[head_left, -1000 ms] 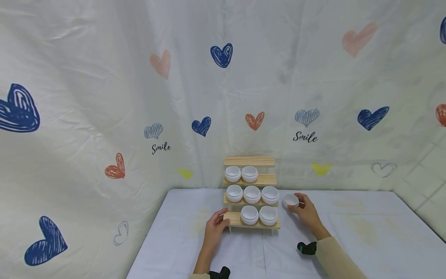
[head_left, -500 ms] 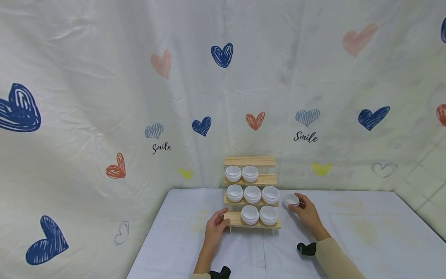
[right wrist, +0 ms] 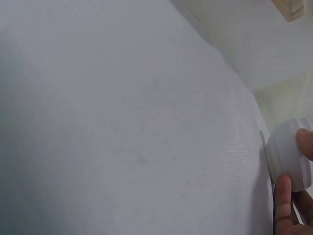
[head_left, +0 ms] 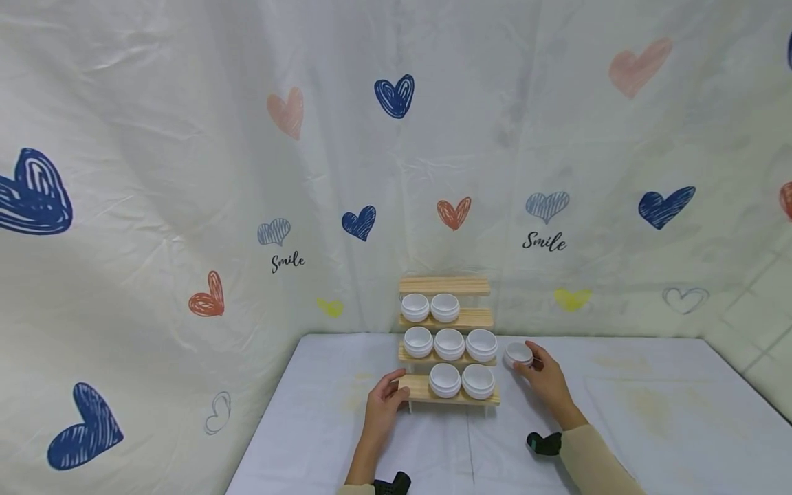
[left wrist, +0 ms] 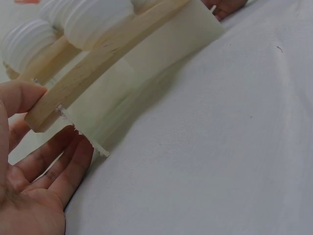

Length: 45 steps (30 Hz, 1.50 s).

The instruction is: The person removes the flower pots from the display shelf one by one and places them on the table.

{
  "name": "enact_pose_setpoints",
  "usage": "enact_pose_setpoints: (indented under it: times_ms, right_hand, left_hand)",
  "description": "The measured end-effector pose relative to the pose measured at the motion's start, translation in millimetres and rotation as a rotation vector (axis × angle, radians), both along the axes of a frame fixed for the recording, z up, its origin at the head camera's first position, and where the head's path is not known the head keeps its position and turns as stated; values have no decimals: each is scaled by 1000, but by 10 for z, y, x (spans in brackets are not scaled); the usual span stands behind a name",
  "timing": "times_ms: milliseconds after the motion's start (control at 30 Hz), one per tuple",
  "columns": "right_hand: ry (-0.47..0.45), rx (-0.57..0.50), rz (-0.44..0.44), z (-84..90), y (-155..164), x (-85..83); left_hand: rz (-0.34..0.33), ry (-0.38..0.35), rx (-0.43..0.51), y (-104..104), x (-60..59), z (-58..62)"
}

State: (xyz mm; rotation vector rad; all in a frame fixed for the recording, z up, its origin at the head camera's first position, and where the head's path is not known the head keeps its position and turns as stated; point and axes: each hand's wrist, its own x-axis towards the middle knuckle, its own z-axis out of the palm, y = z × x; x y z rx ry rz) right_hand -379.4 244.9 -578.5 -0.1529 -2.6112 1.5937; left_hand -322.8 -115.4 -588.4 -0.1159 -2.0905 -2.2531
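A tiered wooden rack [head_left: 447, 321] stands at the back of the white table [head_left: 650, 419], carrying several white bowls [head_left: 449, 344] on its lower shelves. My left hand [head_left: 383, 402] holds the left end of the bottom shelf [left wrist: 73, 85], thumb on top and fingers [left wrist: 58, 161] under it. My right hand [head_left: 546, 381] pinches one small white bowl [head_left: 518, 353] just right of the rack, a little above the table; the right wrist view shows its ribbed side [right wrist: 288, 159] between my fingertips.
A cream cloth with painted hearts [head_left: 393, 96] and the word Smile hangs behind and to the left. The table's white cover spreads to the right and front of the rack. Black wrist straps [head_left: 544, 443] show near both arms.
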Motion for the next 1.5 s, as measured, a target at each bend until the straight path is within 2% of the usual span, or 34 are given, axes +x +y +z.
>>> enact_pose_setpoints:
  times_ms: [467,1167,1500]
  right_hand:
    - [-3,9,-2,56,-27,6]
    - [-3,-2,-18,47,-32,26]
    - [12,-51,-74,1,-29,31]
  left_hand:
    - [7,-3,6,-3,-4,17]
    - [2,6,10,-11,-6,9]
    - [9,1,-7,-1,7,14]
